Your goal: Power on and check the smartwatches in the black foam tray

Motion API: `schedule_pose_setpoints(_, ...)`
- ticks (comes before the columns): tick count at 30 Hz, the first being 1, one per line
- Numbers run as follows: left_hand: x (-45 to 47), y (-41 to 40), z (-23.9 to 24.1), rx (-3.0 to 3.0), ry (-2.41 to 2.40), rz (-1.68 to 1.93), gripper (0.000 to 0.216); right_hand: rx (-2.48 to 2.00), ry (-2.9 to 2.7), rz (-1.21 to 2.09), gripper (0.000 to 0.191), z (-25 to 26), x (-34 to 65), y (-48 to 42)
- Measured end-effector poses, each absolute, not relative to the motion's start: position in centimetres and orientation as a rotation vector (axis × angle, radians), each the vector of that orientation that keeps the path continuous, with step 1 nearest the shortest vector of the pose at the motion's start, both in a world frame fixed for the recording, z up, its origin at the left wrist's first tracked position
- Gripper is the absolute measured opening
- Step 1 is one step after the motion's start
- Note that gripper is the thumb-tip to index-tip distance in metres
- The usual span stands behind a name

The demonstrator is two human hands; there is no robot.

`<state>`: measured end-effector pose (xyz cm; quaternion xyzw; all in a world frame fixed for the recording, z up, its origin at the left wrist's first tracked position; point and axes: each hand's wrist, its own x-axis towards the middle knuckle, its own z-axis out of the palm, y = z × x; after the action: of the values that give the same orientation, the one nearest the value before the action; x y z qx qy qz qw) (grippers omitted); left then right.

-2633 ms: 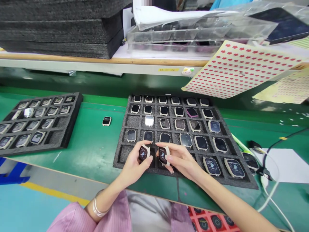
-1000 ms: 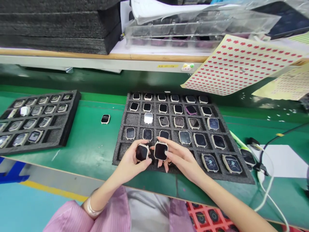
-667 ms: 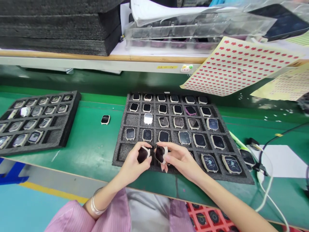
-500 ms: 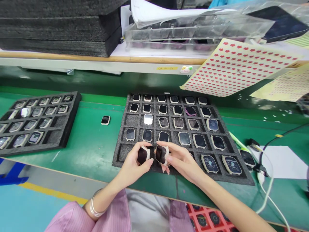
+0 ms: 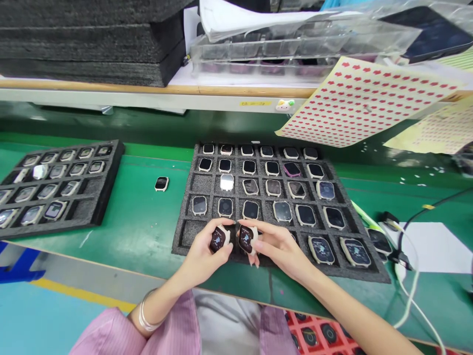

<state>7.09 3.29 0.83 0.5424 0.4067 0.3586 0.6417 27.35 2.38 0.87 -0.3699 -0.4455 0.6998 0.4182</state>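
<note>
My left hand [image 5: 204, 254] pinches a beige smartwatch body [image 5: 218, 238] with a lit screen. Beside it, my right hand [image 5: 275, 245] grips a second beige smartwatch body [image 5: 246, 238], whose screen is lit too. Both hands hover over the near row of a black foam tray [image 5: 186, 231] that holds several watch bodies in square pockets. The two watches are tilted toward me, almost touching each other.
A second black foam tray [image 5: 99, 197] with watches lies at the left. One loose watch [image 5: 162, 184] rests on the green belt between the trays. A red-dotted sticker sheet [image 5: 354, 106] hangs at right, above cables [image 5: 406, 301] and white paper [image 5: 439, 251]. Foam stacks [image 5: 92, 44] sit on the rear shelf.
The screens of both held watches were dark a second ago and now show lit faces. My hands turned the watches slightly and stayed over the tray's near row.
</note>
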Motion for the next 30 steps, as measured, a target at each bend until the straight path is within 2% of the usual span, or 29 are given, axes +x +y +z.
schedule_pose_setpoints(30, 7.38, 3.01, 0.77, 1.280, 0.948, 0.845, 0.032, -0.940, -1.178, 1.707, 0.046, 1.82, 27.55, 2.22)
